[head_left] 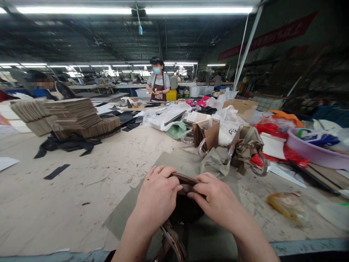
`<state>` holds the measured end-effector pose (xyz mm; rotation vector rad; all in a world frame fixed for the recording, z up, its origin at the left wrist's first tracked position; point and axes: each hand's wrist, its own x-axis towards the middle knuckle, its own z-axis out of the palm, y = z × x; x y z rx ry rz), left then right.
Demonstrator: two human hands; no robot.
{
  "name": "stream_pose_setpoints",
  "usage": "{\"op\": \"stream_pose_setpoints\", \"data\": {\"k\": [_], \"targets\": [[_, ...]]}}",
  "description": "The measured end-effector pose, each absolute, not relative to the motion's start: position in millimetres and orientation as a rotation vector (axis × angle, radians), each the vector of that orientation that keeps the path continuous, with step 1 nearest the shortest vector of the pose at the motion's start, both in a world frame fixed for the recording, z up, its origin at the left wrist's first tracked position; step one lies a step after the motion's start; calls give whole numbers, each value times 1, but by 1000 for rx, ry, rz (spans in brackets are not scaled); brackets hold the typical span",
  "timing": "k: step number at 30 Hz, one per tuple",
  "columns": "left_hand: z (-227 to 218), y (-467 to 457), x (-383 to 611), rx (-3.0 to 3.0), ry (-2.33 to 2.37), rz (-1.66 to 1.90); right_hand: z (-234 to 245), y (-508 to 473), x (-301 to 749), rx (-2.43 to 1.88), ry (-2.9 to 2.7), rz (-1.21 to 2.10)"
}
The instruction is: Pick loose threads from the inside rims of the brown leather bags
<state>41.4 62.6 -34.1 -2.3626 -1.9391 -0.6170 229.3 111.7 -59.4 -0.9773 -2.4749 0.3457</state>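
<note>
Both hands pinch the rim of a brown bag [185, 179] close to my body. My left hand [158, 193] has its fingers curled over the left part of the rim, thumb on the inner side. From the right, my right hand [215, 194] grips the same edge between thumb and fingers. Between the wrists the bag's inside looks dark, and a brown strap [170, 236] hangs below my left hand. Under it lies a grey-green sheet [128, 207] on the table. Much of the bag is hidden by my hands and arms.
Stacked brown panels [72, 112] and black strips [65, 143] lie at left. Brown bags with clear handles [205, 133] stand ahead to the right. A purple basin [316, 145] and a yellowish plastic packet [287, 205] sit at right. A masked co-worker [158, 82] stands across the table.
</note>
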Motion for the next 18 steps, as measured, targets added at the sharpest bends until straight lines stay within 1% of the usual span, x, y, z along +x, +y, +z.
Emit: {"op": "stream_pose_setpoints", "data": {"k": [4, 6, 10, 18], "targets": [[-37, 67, 43, -2321, -1968, -649, -68, 119, 233, -735, -2294, 504], [-39, 69, 43, -2306, -1987, -677, -74, 124, 234, -699, -2169, 531], [-42, 71, 46, -2267, -2016, -723, -83, 129, 234, -809, -2022, 578], [-41, 72, 48, -2221, -2012, -674, -82, 129, 232, -890, -2003, 657]]}}
